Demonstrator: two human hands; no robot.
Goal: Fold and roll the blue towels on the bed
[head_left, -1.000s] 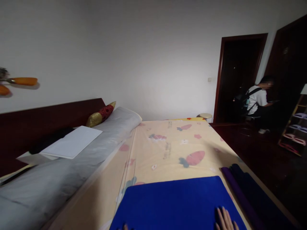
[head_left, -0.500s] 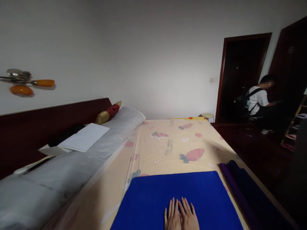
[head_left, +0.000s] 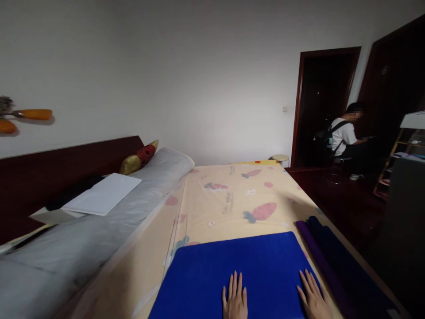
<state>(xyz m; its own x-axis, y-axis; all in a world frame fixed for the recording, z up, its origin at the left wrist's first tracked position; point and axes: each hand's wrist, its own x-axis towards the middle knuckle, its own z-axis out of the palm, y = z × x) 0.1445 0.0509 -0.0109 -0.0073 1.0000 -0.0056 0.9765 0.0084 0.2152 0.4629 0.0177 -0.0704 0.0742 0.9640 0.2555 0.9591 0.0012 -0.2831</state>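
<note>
A blue cloth (head_left: 232, 257) lies spread flat on the bed, its near part cut off by the bottom of the view. My left hand (head_left: 235, 297) rests palm down near the middle of the cloth, fingers stretched forward. Near the cloth's right edge, my right hand (head_left: 312, 296) also lies flat with its fingers out. Both hands hold nothing. Just right of the cloth are a purple folded cloth (head_left: 320, 257) and a dark navy folded cloth (head_left: 345, 261), lying lengthwise along the bed's edge.
The bed's cream sheet (head_left: 212, 199) has carrot prints. Along the headboard (head_left: 66, 155) lie a grey bedding roll (head_left: 99, 235), white papers (head_left: 102, 195) and a red-gold pillow (head_left: 139, 158). A person (head_left: 343, 137) sits by the doorway near a stool (head_left: 280, 157); a rack (head_left: 398, 146) stands at right.
My hands were side by side in the middle of the blue cloth. My right hand has slid to the right edge, while my left stays near the middle. The view has turned slightly right.
</note>
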